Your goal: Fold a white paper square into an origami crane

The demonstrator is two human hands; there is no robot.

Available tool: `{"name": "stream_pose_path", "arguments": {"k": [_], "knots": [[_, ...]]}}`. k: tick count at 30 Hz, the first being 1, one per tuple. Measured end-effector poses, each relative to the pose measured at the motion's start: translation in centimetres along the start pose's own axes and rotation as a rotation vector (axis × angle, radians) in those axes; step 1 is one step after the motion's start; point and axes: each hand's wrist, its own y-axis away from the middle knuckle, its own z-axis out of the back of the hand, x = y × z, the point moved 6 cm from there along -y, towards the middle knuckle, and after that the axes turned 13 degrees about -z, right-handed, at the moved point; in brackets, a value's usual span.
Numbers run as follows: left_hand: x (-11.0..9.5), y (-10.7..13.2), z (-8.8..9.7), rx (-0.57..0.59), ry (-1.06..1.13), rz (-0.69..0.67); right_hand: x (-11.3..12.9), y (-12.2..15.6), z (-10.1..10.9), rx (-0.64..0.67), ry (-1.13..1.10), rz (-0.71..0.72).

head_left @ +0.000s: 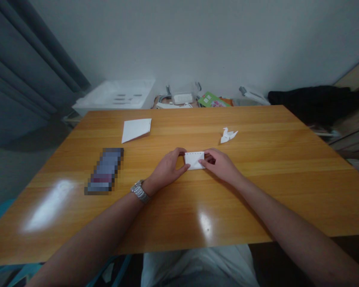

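A small folded piece of white paper (194, 160) is held at the middle of the wooden table, with a row of small dark marks along its far edge. My left hand (171, 165) grips its left side, thumb at the near corner and fingers at the far corner. On the other side my right hand (219, 162) pinches the paper's right edge, its thumb lying on top. Some fingertips are hidden behind the paper. Beyond my right hand stands a white folded-paper bird (228, 135).
White paper sheets (137, 129) lie at the back left of the table (272, 159). A pixelated phone-like object (104, 171) is left of my watch (140, 191). Behind the table are a white plastic tray (116, 93), a green booklet (212, 99) and dark cloth (317, 103).
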Motion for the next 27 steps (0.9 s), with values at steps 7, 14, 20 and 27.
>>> {"name": "stream_pose_path", "arguments": {"k": [7, 14, 20, 27], "knots": [[0.55, 0.08, -0.38, -0.019, -0.154, -0.002, 0.15, 0.1, -0.09, -0.005, 0.019, 0.033], [0.51, 0.15, -0.32, -0.012, -0.116, -0.019, 0.36, 0.56, -0.54, -0.032, 0.113, 0.115], [0.38, 0.11, -0.26, -0.011, -0.125, -0.009, 0.62, 0.6, -0.67, -0.039, 0.202, 0.168], [0.48, 0.13, -0.24, -0.029, -0.131, -0.002, 0.64, 0.63, -0.64, -0.024, 0.185, 0.166]]}}
